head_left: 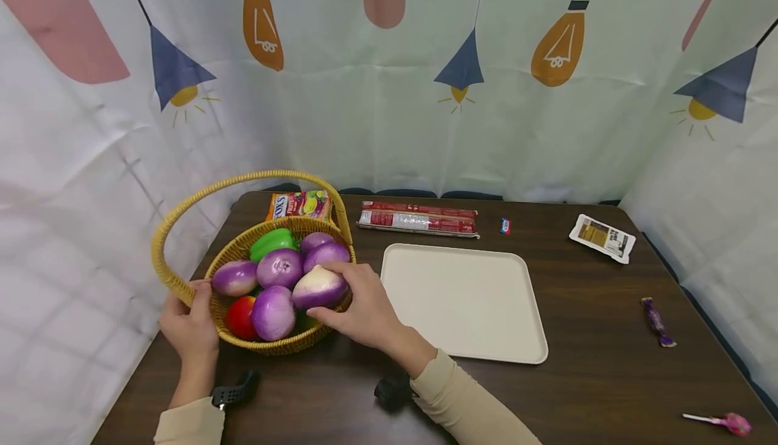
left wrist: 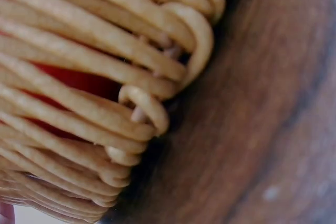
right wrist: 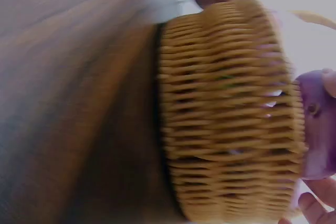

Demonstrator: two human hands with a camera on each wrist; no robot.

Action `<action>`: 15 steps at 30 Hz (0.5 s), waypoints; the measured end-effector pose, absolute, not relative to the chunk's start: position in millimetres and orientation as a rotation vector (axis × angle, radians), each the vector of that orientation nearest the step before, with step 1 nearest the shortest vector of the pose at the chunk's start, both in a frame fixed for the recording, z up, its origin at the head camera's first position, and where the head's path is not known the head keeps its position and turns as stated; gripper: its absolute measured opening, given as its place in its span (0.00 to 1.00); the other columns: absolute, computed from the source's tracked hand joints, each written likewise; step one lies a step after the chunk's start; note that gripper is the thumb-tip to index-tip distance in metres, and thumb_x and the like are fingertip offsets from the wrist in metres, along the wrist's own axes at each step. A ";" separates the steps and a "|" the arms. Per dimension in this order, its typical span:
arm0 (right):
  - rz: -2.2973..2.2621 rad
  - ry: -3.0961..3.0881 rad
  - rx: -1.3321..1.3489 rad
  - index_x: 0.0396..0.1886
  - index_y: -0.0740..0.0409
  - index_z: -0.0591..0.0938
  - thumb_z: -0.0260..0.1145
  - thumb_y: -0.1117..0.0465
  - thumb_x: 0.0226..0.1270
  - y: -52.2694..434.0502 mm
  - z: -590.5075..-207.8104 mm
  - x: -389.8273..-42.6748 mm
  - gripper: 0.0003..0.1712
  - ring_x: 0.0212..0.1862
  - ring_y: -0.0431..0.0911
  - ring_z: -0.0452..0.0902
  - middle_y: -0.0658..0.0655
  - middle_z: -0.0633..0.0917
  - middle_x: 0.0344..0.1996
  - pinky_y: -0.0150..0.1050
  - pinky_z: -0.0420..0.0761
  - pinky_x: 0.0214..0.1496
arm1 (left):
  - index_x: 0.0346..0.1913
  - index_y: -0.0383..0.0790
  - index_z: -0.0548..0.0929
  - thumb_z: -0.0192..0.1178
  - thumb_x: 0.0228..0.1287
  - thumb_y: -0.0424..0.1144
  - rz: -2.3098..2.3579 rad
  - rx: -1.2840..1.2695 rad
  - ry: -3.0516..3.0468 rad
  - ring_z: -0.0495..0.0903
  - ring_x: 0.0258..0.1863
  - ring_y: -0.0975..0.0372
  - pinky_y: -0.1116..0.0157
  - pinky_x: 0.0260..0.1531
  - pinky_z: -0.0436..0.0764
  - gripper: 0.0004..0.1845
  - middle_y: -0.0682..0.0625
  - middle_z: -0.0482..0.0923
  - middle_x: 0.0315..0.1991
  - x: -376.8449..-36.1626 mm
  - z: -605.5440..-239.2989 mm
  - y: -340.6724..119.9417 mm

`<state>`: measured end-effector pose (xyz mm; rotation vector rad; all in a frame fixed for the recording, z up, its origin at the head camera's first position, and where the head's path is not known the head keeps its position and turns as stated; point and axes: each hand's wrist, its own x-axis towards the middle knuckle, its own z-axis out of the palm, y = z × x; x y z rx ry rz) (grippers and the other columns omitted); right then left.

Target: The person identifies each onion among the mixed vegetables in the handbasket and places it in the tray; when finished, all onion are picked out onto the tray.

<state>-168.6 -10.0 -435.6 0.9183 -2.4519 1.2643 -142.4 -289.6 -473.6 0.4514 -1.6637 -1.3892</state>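
Note:
A woven yellow basket with a tall hoop handle stands on the dark wooden table at the left. It holds several purple-and-white onions, a green pepper and a red tomato. My right hand grips the purple-and-white onion at the basket's right side. My left hand holds the basket's left rim where the handle meets it. The left wrist view shows the basket weave close up; the right wrist view shows the basket wall and the onion.
A cream tray lies right of the basket. Behind are a snack packet, a long red package and a small blue item. A white sachet, a purple candy and a pink lollipop lie at the right.

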 end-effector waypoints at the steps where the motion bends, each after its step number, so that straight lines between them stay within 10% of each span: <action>1: 1.324 -2.421 0.913 0.61 0.43 0.74 0.74 0.41 0.52 -5.4 -431.5 -170.0 0.37 0.50 0.40 0.71 0.45 0.80 0.51 0.37 0.75 0.50 | 0.42 0.21 0.82 0.60 0.64 0.33 -1.390 0.450 -1.662 0.77 0.33 0.70 0.74 0.36 0.71 0.14 0.66 0.82 0.29 -142.6 -473.2 -289.3; 15: 1.590 -2.645 0.508 0.65 0.40 0.74 0.76 0.53 0.55 113.8 -424.3 -230.2 0.36 0.56 0.52 0.77 0.53 0.77 0.59 0.50 0.81 0.52 | 0.42 0.23 0.82 0.61 0.65 0.36 -1.384 0.459 -1.658 0.76 0.33 0.69 0.73 0.37 0.71 0.15 0.65 0.82 0.30 -142.2 -476.3 -288.6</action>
